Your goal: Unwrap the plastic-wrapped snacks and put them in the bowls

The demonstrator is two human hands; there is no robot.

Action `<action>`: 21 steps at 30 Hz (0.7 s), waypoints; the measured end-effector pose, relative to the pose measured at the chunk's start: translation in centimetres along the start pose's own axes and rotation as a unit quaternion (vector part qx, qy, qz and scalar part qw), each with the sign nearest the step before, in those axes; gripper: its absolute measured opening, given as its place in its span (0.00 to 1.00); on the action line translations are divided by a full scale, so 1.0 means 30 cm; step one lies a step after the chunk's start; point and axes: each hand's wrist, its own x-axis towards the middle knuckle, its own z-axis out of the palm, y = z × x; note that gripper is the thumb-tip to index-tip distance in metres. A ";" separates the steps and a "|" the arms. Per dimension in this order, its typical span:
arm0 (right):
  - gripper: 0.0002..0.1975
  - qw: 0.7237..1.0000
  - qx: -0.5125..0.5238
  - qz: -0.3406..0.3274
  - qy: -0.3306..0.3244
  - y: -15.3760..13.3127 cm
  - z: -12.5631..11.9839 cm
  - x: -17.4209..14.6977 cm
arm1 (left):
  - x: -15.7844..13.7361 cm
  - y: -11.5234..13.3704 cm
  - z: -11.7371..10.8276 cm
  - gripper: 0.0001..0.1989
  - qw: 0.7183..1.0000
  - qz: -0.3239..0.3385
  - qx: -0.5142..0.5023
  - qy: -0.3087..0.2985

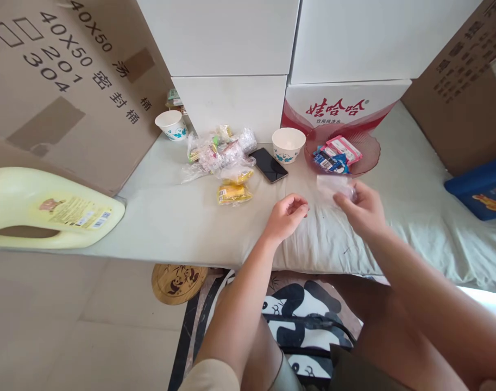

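My left hand [287, 218] hovers over the front of the cloth-covered surface, its fingers curled in toward the thumb. Whether anything small sits in them is hidden. In my right hand [362, 207] a thin clear plastic bag [330, 187] is pinched between thumb and fingers, hanging toward the left. Just behind it stands a pink translucent bowl [372, 155] holding a pink packet [344, 147] and blue packets [329, 161]. A white paper cup [288, 142] with a blue leaf print is left of the bowl, and a dark phone [269, 164] lies beside it.
Crumpled clear wrappers [219, 155] and a yellow packet [233, 193] lie left of the phone. Another paper cup [171, 125] stands farther back. A pale yellow jug [80, 209] lies at left, a blue container [479, 187] at right. Cardboard boxes [88, 108] flank the surface.
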 end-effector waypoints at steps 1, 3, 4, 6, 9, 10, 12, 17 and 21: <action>0.14 0.999 -0.037 -0.031 0.005 -0.025 0.017 0.068 | 0.000 -0.002 -0.001 0.05 1.000 0.000 0.009 0.001; 0.16 0.991 -0.102 -0.085 0.000 -0.074 0.069 0.229 | 0.000 -0.009 0.002 0.04 1.000 -0.001 0.030 0.001; 0.17 0.985 -0.139 -0.104 -0.002 -0.096 0.104 0.314 | 0.000 -0.013 0.004 0.04 0.999 -0.004 0.042 -0.001; 0.16 0.965 -0.232 -0.116 -0.040 -0.128 0.186 0.476 | 0.001 -0.018 0.008 0.03 0.998 -0.011 0.070 -0.002; 0.15 0.913 -0.372 -0.071 -0.151 -0.143 0.315 0.654 | 0.002 -0.017 0.008 0.02 0.994 -0.020 0.105 -0.003; 0.16 0.902 -0.390 -0.057 -0.178 -0.141 0.352 0.690 | 0.002 -0.015 0.006 0.03 0.994 -0.024 0.110 -0.005; 0.17 0.888 -0.402 -0.029 -0.223 -0.129 0.411 0.735 | 0.001 -0.006 -0.001 0.03 0.993 -0.026 0.112 -0.014; 0.10 0.820 -0.453 0.045 -0.347 -0.085 0.481 0.768 | -0.005 0.014 -0.020 0.06 0.994 -0.027 0.105 -0.016; 0.11 0.800 -0.478 0.078 -0.354 -0.043 0.503 0.789 | -0.001 0.019 -0.033 0.05 0.992 -0.040 0.119 -0.016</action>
